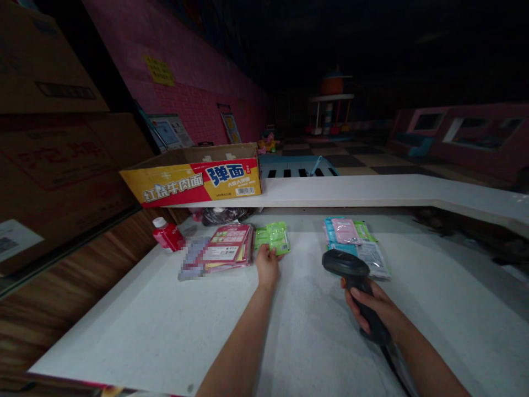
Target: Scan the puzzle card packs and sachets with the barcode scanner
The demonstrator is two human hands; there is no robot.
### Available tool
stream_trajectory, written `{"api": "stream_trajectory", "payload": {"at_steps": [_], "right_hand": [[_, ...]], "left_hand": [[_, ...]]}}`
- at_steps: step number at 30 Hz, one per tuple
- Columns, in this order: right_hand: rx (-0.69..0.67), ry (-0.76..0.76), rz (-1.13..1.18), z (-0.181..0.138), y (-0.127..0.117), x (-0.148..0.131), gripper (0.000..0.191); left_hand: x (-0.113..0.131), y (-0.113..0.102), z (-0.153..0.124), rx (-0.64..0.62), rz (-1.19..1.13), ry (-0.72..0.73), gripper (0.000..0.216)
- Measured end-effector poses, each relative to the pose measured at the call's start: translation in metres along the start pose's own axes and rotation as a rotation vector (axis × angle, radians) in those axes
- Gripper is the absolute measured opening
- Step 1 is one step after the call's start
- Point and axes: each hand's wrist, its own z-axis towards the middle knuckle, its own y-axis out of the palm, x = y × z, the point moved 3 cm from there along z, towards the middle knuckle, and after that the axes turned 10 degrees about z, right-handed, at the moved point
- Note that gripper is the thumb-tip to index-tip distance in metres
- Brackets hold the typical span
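Note:
My left hand [268, 266] is closed on the near edge of a green packet [278, 236], thumb on top, at the middle of the counter. Wrapped round the handle of a black barcode scanner [346, 266] is my right hand [374, 306]; the scanner's head points left and its cord runs down toward me. Behind the scanner lies a pile of flat packets, with a pink packet [346, 231] on top and blue, green and silver ones [374, 258] around it. Left of the green packet sits a stack of red-and-white packages [231, 242] in clear wrap.
A red bottle with a white cap [168, 234] stands at the counter's left. An open yellow-and-red carton [198, 179] rests on the raised white ledge [351, 190] along the back. Brown cardboard boxes [61, 182] are stacked at far left. The white counter [165, 325] spreads in front.

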Motion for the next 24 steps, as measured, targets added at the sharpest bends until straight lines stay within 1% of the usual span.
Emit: {"api": "stream_trajectory", "payload": {"at_steps": [5, 8, 12, 16, 18, 21, 24], "right_hand": [[0.019, -0.017, 0.004, 0.001, 0.001, 0.000, 0.038], [0.073, -0.057, 0.018, 0.004, -0.001, -0.003, 0.039], [0.188, -0.164, 0.112, 0.010, -0.011, -0.013, 0.042], [0.365, -0.331, 0.220, 0.015, -0.029, -0.025, 0.043], [0.447, -0.389, 0.262, 0.016, -0.038, -0.029, 0.045], [0.532, -0.448, 0.321, 0.017, -0.048, -0.034, 0.046], [0.575, -0.463, 0.368, 0.018, -0.051, -0.036, 0.047]], "left_hand": [[-0.002, 0.000, 0.001, -0.011, -0.032, 0.002, 0.041], [-0.001, -0.001, 0.001, -0.012, -0.055, -0.002, 0.045], [0.001, 0.000, 0.000, -0.052, -0.084, -0.006, 0.048], [0.006, 0.001, -0.001, -0.083, -0.044, -0.009, 0.051], [0.008, 0.002, -0.001, -0.089, -0.032, -0.013, 0.051], [0.014, 0.004, -0.002, -0.091, -0.050, -0.037, 0.052], [0.023, 0.016, -0.009, -0.136, -0.146, -0.115, 0.053]]}}
